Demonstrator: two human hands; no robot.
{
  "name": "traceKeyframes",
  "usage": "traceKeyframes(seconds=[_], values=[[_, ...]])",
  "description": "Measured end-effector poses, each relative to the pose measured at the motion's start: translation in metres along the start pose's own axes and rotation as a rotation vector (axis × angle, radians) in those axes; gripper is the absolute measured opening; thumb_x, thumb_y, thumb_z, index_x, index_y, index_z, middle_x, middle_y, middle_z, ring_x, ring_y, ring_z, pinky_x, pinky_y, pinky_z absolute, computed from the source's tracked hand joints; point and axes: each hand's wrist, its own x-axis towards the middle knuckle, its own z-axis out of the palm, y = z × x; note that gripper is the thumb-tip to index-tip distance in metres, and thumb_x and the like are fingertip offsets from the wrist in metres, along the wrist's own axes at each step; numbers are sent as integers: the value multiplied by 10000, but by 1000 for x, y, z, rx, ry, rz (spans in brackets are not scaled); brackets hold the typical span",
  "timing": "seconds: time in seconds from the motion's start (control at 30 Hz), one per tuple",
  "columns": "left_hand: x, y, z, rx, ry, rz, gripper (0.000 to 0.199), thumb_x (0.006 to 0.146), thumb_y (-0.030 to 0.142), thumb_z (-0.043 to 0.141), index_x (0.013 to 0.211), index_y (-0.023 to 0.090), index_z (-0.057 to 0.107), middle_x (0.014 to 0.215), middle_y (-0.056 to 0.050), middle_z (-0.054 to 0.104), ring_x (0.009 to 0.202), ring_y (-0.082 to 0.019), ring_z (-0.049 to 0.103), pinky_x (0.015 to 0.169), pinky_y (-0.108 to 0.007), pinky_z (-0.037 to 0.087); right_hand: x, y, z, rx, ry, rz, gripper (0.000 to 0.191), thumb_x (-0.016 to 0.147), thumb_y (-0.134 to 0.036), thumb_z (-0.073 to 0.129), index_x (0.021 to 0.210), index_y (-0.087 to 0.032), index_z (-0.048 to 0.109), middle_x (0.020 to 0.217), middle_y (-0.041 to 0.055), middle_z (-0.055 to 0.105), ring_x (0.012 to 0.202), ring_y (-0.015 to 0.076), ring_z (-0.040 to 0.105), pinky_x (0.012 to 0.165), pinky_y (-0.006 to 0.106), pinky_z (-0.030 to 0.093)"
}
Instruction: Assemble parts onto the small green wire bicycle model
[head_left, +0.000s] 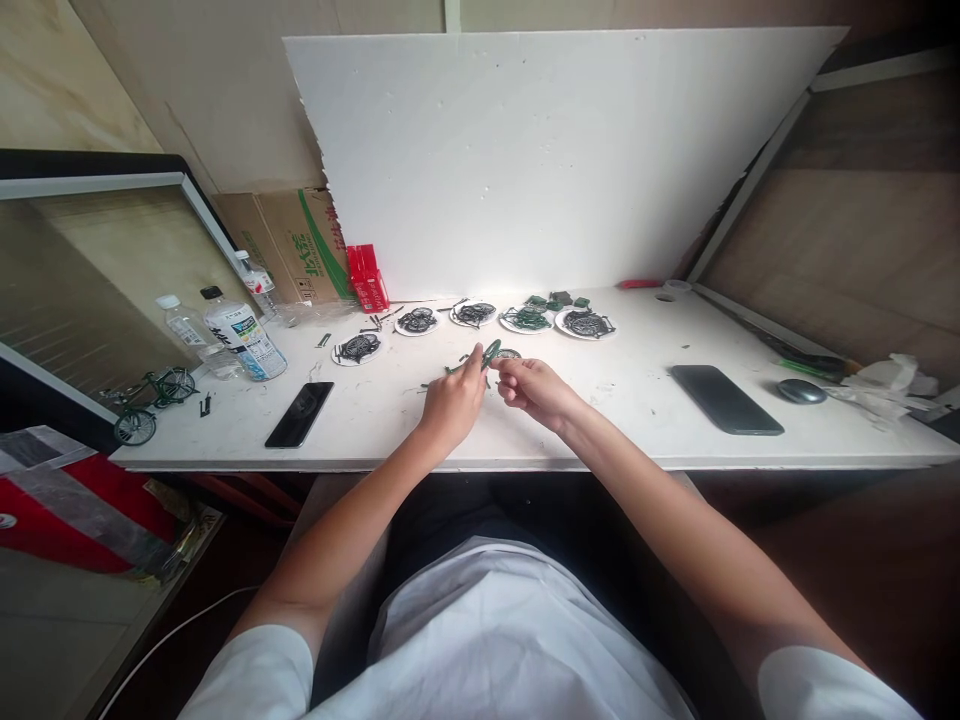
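In the head view, my left hand (454, 402) is closed on a small green curved part (491, 351), which looks like a piece of a model bicycle, held up above the white table. Beside it, my right hand (534, 388) is closed in a pinch, its fingertips close to the green part. Whatever lies between those fingertips is too small to make out. Behind the hands a small spoked wheel (509, 353) shows on the table, partly hidden. At the far left stands a green model bicycle (154, 398).
Along the back are white plates of dark parts (418, 320) and a plate of green parts (526, 319). A phone (299, 415) lies left, bottles (244, 340) behind it. On the right are a dark flat device (726, 399) and a mouse (802, 391). A white board (570, 150) rises behind.
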Motion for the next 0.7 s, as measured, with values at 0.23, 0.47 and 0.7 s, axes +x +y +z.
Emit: traceKeyframes(seconds=[0.23,0.47,0.7], values=[[5,-6,-4,4,-54,-43,503,1103,340,516,1551,125,589,980,-158,825,815,-259,784,765,-319,563,-1,11,1,-367,154,-295,423,892,-614,761,910,-198,685,620,-21,569,550,145,541,551,290,410],[9,-4,-16,-103,-89,-59,462,1088,323,537,1515,176,636,1028,-135,830,883,-267,797,789,-322,562,2,26,-8,-921,302,-771,189,1038,-378,643,1020,-212,730,712,-4,681,608,155,614,625,290,460],[11,0,-23,-106,-172,-129,473,1088,344,526,1515,180,647,925,-120,812,864,-276,780,755,-317,525,6,35,-11,-1254,406,-1005,192,1080,-291,596,1039,-190,754,715,8,718,613,138,643,558,271,380]])
